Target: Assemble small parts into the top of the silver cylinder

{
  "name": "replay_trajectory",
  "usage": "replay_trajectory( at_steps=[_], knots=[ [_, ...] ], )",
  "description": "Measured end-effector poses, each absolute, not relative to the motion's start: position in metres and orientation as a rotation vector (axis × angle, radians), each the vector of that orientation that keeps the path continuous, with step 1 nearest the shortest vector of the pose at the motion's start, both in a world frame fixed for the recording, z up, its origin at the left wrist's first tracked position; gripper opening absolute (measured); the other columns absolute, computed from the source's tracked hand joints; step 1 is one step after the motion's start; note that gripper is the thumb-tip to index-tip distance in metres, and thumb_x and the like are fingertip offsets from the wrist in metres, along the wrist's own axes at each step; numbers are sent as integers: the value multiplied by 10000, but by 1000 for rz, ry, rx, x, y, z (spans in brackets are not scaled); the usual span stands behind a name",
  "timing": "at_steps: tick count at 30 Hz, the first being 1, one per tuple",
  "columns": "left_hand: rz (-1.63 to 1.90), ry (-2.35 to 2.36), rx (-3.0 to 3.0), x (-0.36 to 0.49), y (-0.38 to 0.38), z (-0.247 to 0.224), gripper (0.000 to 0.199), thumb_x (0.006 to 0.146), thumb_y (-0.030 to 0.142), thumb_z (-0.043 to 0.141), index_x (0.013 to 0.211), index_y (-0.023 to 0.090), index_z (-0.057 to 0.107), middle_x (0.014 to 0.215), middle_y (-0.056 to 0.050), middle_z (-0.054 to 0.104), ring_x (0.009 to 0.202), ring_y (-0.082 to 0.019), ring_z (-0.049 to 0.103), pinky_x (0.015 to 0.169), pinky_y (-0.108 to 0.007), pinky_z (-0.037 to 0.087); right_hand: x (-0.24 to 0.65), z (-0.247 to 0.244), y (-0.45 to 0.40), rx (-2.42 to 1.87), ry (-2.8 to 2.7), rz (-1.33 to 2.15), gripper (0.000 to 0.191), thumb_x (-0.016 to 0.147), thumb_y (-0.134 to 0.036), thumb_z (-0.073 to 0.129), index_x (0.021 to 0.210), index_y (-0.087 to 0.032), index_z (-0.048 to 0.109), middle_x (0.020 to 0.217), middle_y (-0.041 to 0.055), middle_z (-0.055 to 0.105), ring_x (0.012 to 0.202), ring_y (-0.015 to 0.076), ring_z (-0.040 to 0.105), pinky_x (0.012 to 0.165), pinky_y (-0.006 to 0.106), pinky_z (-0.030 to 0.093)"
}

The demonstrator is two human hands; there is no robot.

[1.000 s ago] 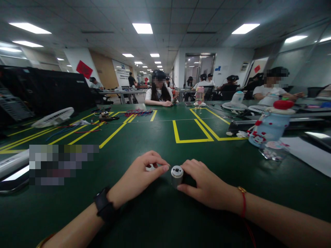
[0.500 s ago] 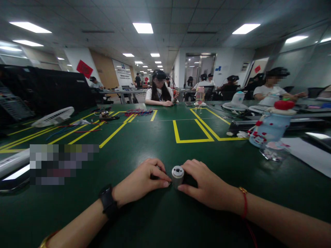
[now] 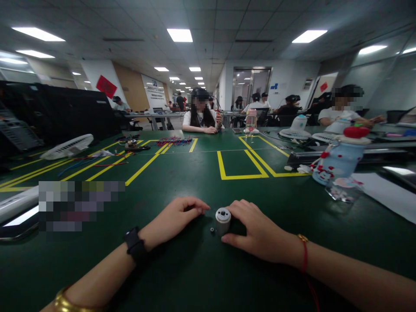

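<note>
A small silver cylindrical motor (image 3: 223, 223) stands upright on the green table, its round top face with small holes turned up. My right hand (image 3: 255, 229) is closed around its right side, thumb at the front and fingers behind. Just left of the motor's base lies a tiny metal ring-shaped part (image 3: 212, 230), apart from both hands. My left hand (image 3: 182, 216) hovers to the left, fingers stretched toward the motor and holding nothing I can see. The thumb is close to the fingers.
A blue bottle (image 3: 339, 160) with a red top and a small clear packet (image 3: 342, 190) stand at right, beside white paper (image 3: 386, 195). Yellow tape (image 3: 243, 177) marks the table. Wires (image 3: 173, 141) and a white fan (image 3: 66, 147) lie farther left. A person (image 3: 199, 115) sits opposite.
My left hand has let go of the tiny ring-shaped part and drawn back up and left, leaving it on the table. My right hand stays at the motor.
</note>
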State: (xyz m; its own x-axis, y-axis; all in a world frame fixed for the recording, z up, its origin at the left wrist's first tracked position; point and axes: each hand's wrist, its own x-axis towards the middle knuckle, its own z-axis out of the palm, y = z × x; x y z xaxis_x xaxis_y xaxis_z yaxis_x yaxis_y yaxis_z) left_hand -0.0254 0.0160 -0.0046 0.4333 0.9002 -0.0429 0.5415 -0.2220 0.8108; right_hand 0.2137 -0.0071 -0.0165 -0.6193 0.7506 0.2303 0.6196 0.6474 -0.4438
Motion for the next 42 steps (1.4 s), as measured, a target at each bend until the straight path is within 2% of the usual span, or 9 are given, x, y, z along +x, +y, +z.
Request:
replay_trajectory(
  at_steps=[3, 12, 17, 25, 29, 38, 42],
  knots=[
    [587, 1242, 1879, -24, 16, -4, 252, 855, 304, 506, 991, 187, 682, 1002, -38, 696, 923, -207, 624, 824, -305, 449, 213, -17, -7, -1088, -2467, 464, 278, 815, -386, 641, 1025, -221, 563, 996, 37, 580, 884, 216, 479, 786, 354, 365],
    [542, 1182, 1967, -26, 15, -6, 211, 842, 218, 500, 953, 193, 678, 997, -25, 685, 916, -189, 612, 833, -309, 444, 213, -16, -6, -1086, -2468, 446, 250, 811, -369, 649, 984, -214, 556, 968, 28, 575, 866, 207, 478, 778, 350, 367],
    [504, 1194, 2045, -25, 13, -7, 196, 814, 202, 532, 949, 190, 673, 930, -20, 674, 828, -177, 594, 754, -291, 452, 213, -17, -5, -1083, -2472, 434, 247, 810, -365, 650, 981, -212, 557, 963, 29, 574, 862, 205, 479, 776, 347, 369],
    [502, 1155, 2180, -25, 13, -9, 173, 804, 192, 559, 919, 223, 684, 985, -12, 645, 907, -181, 575, 829, -307, 433, 212, -15, -7, -1089, -2484, 439, 239, 810, -357, 651, 971, -211, 553, 956, 28, 570, 856, 206, 478, 765, 340, 378],
    [520, 1095, 2217, -22, 9, -4, 148, 802, 213, 593, 914, 233, 688, 992, -19, 634, 958, -190, 566, 879, -321, 415, 213, -15, -8, -1093, -2482, 440, 235, 811, -350, 653, 971, -212, 551, 963, 30, 569, 859, 210, 479, 763, 344, 379],
    [465, 1111, 2324, -19, 5, -5, 180, 766, 377, 684, 904, 262, 692, 980, -15, 617, 952, -211, 552, 863, -345, 382, 212, -15, -7, -1089, -2486, 437, 241, 815, -363, 650, 970, -207, 552, 962, 32, 569, 854, 206, 474, 763, 347, 378],
    [474, 1106, 2319, -18, 5, -5, 168, 774, 389, 677, 876, 259, 703, 971, -15, 620, 936, -206, 556, 853, -340, 383, 212, -16, -7, -1077, -2489, 427, 244, 819, -364, 645, 979, -206, 549, 973, 32, 569, 868, 208, 474, 774, 351, 375]
  ],
)
